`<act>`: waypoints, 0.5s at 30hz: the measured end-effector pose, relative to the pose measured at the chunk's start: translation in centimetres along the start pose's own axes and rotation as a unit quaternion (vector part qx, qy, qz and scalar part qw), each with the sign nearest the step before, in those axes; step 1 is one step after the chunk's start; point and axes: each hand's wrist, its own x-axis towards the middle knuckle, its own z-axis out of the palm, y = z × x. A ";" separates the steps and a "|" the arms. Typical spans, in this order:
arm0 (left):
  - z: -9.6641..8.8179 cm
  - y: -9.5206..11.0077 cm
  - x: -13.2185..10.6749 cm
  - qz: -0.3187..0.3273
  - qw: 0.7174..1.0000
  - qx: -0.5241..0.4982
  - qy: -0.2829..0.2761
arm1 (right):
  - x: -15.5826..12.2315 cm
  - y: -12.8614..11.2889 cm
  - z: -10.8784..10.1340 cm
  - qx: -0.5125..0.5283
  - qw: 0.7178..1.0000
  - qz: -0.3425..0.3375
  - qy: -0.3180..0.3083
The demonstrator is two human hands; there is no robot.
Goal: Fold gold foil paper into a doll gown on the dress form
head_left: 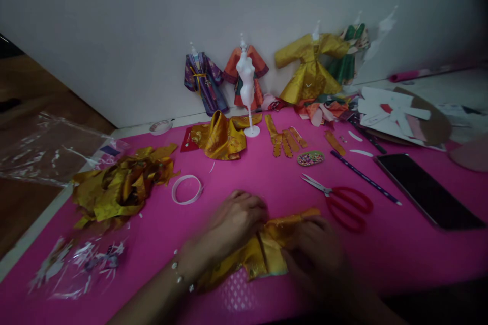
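Both hands rest on a piece of gold patterned fabric (pixel 267 251) lying on the pink mat (pixel 381 249) near the front edge. My left hand (pixel 238 221) has its fingers curled down on the fabric's upper left part. My right hand (pixel 314 251), blurred and dark, grips the fabric's right side. A beaded bracelet (pixel 178 271) sits on my left wrist.
Red-handled scissors (pixel 341 203) lie just right of the hands, with a dark phone (pixel 427 190) and a pencil (pixel 364 176) beyond. A white tape ring (pixel 186 189), gold scraps (pixel 118 188), a white mannequin (pixel 247 91) and small dressed garments along the wall stand farther back.
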 end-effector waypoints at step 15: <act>-1.0 -1.0 -0.6 0.036 0.995 -0.089 -0.028 | -0.4 0.6 0.1 0.001 0.999 0.033 -0.001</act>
